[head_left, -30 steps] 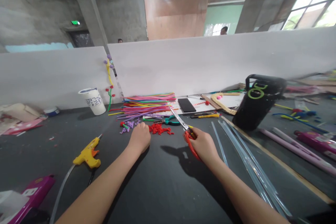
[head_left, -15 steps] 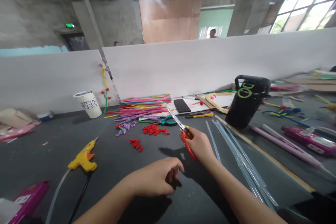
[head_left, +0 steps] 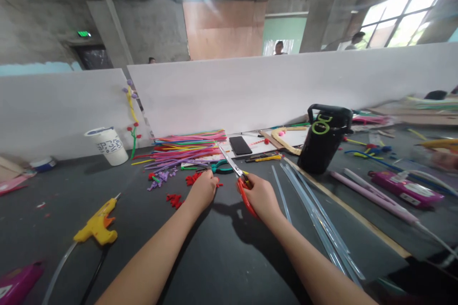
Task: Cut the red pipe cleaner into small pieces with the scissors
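Observation:
My right hand (head_left: 263, 195) grips a pair of scissors (head_left: 232, 162) by the red handles, its blades pointing forward and left over the table. Over the larger pile of short red fuzzy pieces (head_left: 193, 178), my left hand (head_left: 203, 189) is closed with its fingers curled down. Its fingertips are mostly hidden, so what they pinch cannot be made out. A smaller cluster of red pieces (head_left: 174, 200) lies left of that wrist. Beyond are purple pieces (head_left: 164, 178), teal-handled pliers (head_left: 222, 167) and a bundle of coloured pipe cleaners (head_left: 186, 147).
A yellow glue gun (head_left: 97, 223) lies at left, near a white cup (head_left: 109, 147). Clear glue sticks (head_left: 315, 209) and a wooden strip (head_left: 350, 205) are at right, by a black bottle (head_left: 322, 140). A phone (head_left: 240, 145) lies by the white partition (head_left: 222, 93).
My left hand has moved forward and left from the open table to the red pile, its fingers closing. My right hand still holds the scissors. The view has turned slightly right.

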{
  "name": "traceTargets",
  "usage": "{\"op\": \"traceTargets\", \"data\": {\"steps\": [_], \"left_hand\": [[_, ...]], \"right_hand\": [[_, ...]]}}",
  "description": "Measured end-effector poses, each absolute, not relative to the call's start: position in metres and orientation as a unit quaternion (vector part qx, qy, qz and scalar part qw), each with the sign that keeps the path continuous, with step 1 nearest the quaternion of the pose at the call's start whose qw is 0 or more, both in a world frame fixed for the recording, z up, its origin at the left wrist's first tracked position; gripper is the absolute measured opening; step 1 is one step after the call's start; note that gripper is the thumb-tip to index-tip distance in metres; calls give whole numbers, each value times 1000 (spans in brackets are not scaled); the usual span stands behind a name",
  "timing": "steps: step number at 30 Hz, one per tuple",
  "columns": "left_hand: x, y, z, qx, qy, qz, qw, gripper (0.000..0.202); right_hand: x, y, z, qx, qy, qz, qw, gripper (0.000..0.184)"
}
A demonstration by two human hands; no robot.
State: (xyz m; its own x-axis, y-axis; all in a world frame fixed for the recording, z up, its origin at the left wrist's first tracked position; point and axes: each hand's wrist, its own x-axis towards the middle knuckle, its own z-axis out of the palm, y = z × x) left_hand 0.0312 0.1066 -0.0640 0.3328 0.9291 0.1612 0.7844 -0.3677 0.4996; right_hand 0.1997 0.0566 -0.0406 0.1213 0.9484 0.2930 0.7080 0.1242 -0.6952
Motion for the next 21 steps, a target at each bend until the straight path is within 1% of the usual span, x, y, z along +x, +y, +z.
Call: {"op": "traceTargets", "data": {"steps": [3, 6, 8, 11, 14, 17, 21], "left_hand": [[32, 107, -64, 774, 545, 239, 216, 29], [30, 95, -57, 733, 551, 274, 290, 25], [27, 79, -51, 698, 547, 294, 357, 19], [23, 50, -42, 639, 523, 318, 466, 20], [21, 25, -37, 581, 502, 341, 543, 19], [20, 13, -35, 537, 489, 366, 582, 18], [15, 10, -35, 494, 484, 385, 612, 14]], "right_hand": [[200, 57, -41, -637, -636, 177, 397, 16], [198, 57, -42, -626, -626, 219, 411, 16], [193, 54, -41, -610, -621, 267, 413, 16], [179, 45, -39, -571, -618, 367, 397, 19], [165, 34, -35, -531, -610, 454, 373, 21], [156, 28, -34, -505, -605, 498, 361, 15], [151, 27, -36, -483, -612, 511, 361, 7]]}}
